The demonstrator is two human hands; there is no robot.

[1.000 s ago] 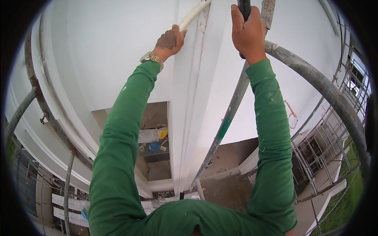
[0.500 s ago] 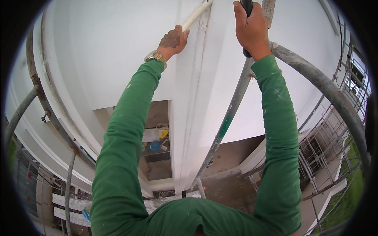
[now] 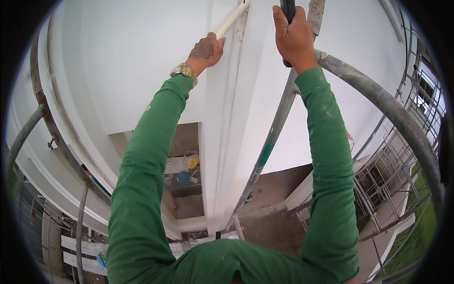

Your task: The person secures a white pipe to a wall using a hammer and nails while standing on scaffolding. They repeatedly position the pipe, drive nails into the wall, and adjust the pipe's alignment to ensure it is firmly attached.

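Both my arms reach up in front of a white wall (image 3: 156,61). My left hand (image 3: 206,51), with a metal watch on its wrist, is closed around a cream-coloured rod or tube (image 3: 233,19). The rod slants up to the right, its tip over a rough vertical seam (image 3: 230,75) at the top edge. Farther right, my right hand (image 3: 297,40) is wrapped round a black cylindrical handle (image 3: 287,8); its lower end shows below the palm. What the handle belongs to is cut off by the upper edge.
A curved grey scaffold pipe (image 3: 373,90) arches at the right; a straight pole (image 3: 276,128) slants below my right hand. Rusty scaffold tubes (image 3: 56,135) stand at the left. Through an opening lie a blue item (image 3: 183,177) and a yellow item (image 3: 193,163). White planks (image 3: 78,244) lie lower left.
Both hands, still gripping the rod and the black handle, appear slightly farther left in the picture. The background has also shifted a little left, so the view itself has moved.
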